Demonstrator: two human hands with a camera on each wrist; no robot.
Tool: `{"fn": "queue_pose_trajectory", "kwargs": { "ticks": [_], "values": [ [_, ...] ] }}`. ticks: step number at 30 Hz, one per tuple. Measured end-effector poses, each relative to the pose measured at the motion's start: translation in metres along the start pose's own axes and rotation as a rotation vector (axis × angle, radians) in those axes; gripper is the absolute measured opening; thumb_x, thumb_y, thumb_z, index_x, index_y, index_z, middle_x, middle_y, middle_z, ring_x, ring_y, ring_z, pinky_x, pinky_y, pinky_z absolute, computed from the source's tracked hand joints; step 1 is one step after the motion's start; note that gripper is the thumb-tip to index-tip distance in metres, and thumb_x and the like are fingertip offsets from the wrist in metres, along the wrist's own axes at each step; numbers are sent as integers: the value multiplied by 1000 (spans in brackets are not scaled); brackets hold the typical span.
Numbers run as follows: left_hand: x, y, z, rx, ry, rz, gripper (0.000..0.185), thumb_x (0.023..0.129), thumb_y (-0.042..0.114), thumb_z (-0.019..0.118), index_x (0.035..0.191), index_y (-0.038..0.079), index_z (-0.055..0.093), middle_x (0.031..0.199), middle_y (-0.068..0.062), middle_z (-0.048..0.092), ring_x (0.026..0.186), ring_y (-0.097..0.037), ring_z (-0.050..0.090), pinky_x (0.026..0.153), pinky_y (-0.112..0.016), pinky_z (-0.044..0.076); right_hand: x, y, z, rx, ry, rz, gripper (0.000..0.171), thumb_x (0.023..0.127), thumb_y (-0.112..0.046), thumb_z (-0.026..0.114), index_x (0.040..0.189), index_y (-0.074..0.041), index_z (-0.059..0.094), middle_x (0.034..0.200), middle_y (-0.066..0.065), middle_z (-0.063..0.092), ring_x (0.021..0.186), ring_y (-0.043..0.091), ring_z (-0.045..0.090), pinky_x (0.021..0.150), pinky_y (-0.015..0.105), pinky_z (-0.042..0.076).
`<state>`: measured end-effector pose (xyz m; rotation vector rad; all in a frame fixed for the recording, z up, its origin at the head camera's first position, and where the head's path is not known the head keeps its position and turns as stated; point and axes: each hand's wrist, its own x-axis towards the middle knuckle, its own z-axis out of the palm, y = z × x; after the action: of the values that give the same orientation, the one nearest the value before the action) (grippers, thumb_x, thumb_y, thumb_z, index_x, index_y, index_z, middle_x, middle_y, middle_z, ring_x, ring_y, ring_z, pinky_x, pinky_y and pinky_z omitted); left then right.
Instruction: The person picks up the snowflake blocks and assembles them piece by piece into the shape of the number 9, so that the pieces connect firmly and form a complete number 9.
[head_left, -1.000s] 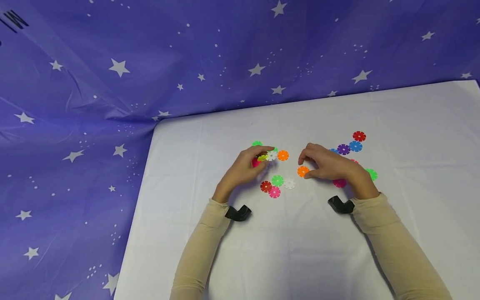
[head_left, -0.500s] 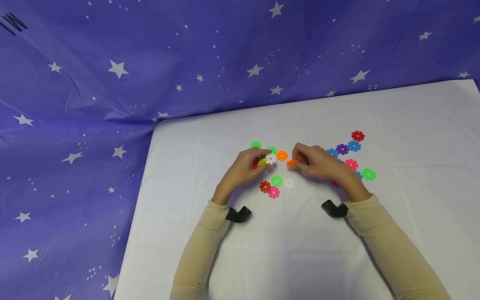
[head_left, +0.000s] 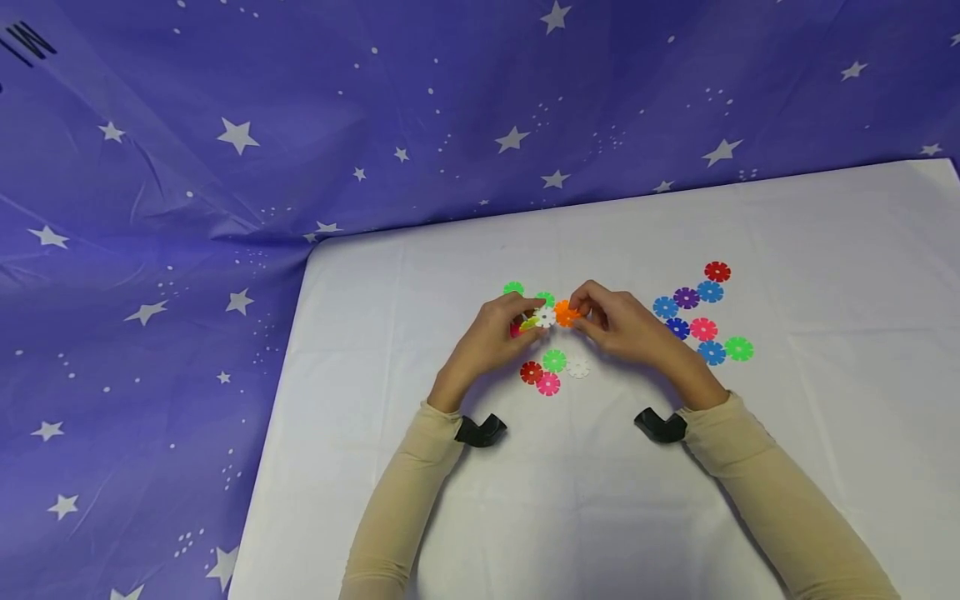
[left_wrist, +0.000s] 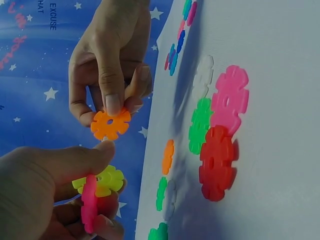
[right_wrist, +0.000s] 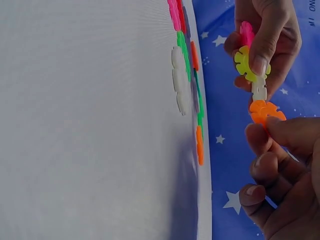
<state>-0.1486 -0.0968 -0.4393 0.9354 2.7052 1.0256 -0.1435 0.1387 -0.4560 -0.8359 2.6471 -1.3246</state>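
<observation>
My left hand [head_left: 491, 337] grips a small chain of notched plastic interlocking discs above the table. In it are a pink disc [left_wrist: 89, 202], a yellow disc [right_wrist: 244, 62] and a white disc [right_wrist: 259, 89], joined edge to edge. Between thumb and fingertip, my right hand [head_left: 618, 325] pinches an orange disc [right_wrist: 265, 111]. That orange disc meets the free edge of the white one in the right wrist view. Another orange disc lies on the table behind, hidden by the held one in the head view but visible as the flat orange disc [left_wrist: 168, 156] in the left wrist view.
On the white table [head_left: 585, 517] nearer me lie a red disc [head_left: 531, 372], a pink, a green and a white one. Farther right spreads a group with a purple disc [head_left: 686, 298]. Black curved pieces [head_left: 482, 431] sit at both wrists. A starry blue cloth [head_left: 420, 108] hangs behind.
My right hand has picked the orange disc off the table and carried it left to the white disc. The left hand has stayed nearly in place with its chain.
</observation>
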Motion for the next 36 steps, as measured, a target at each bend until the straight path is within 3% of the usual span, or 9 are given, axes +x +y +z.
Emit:
{"fn": "queue_pose_trajectory", "kwargs": {
  "ticks": [14, 21, 30, 36],
  "values": [
    [-1, 2, 1, -14, 61, 22, 37, 85, 15, 77, 117, -1, 69, 88, -9, 64, 78, -18, 56, 71, -23, 46, 2, -4, 8, -22, 65, -75, 15, 86, -1, 72, 98, -7, 64, 72, 0, 58, 59, 10, 43, 54, 22, 38],
    [-2, 6, 3, -24, 91, 33, 36, 83, 13, 79, 115, -2, 70, 87, -9, 64, 77, -18, 56, 69, -23, 45, 1, -1, 13, -19, 135, -137, 14, 83, 4, 73, 91, -4, 65, 76, 4, 65, 62, 10, 48, 56, 22, 43],
    [0, 6, 1, -65, 75, 17, 38, 88, 12, 72, 123, 1, 63, 88, -7, 57, 77, -17, 53, 70, -26, 46, 1, 6, 12, 16, 145, -92, 20, 85, -4, 75, 102, -5, 64, 84, 5, 69, 64, 11, 53, 59, 22, 45],
    [-1, 0, -5, -63, 63, -63, 36, 90, 17, 70, 123, 3, 64, 97, -8, 59, 81, -22, 55, 73, -31, 48, 2, 10, 8, -12, 127, 46, 28, 88, -10, 74, 112, -5, 62, 86, 6, 63, 67, 16, 48, 60, 24, 41]
  ]
}}
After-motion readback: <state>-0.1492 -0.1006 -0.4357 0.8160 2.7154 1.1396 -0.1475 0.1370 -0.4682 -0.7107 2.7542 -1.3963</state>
